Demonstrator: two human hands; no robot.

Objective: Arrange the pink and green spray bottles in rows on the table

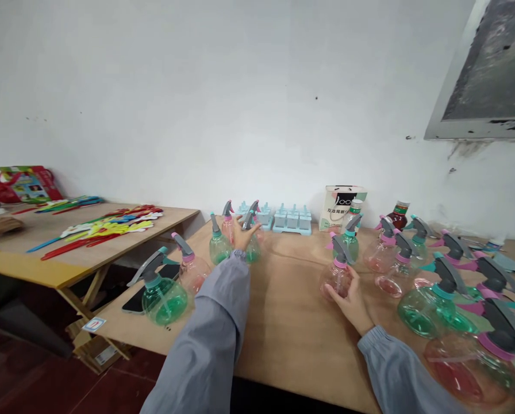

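My right hand (349, 297) is wrapped round the body of a clear pink spray bottle (333, 278) with a grey and pink trigger head, at the middle right of the table. My left hand (242, 234) reaches to the far left part of the table, fingers spread, among several spray bottles. Just beyond and below it is a green spray bottle (253, 252); another green one (219, 246) and a pink one (228, 229) stand to its left. Whether the left fingertips touch a bottle is hidden. Nearer me are a larger green bottle (165, 302) and a pink one (193, 272).
Several more spray bottles crowd the right side, such as a green one (421, 310). Light blue popsicle moulds (292, 221) and a paper bag (339, 207) stand by the wall. A phone (134, 302) lies at left. Another table (74, 267) holds colourful plastic hand-shaped sticks (106, 230); a person's hand (1, 225) rests there.
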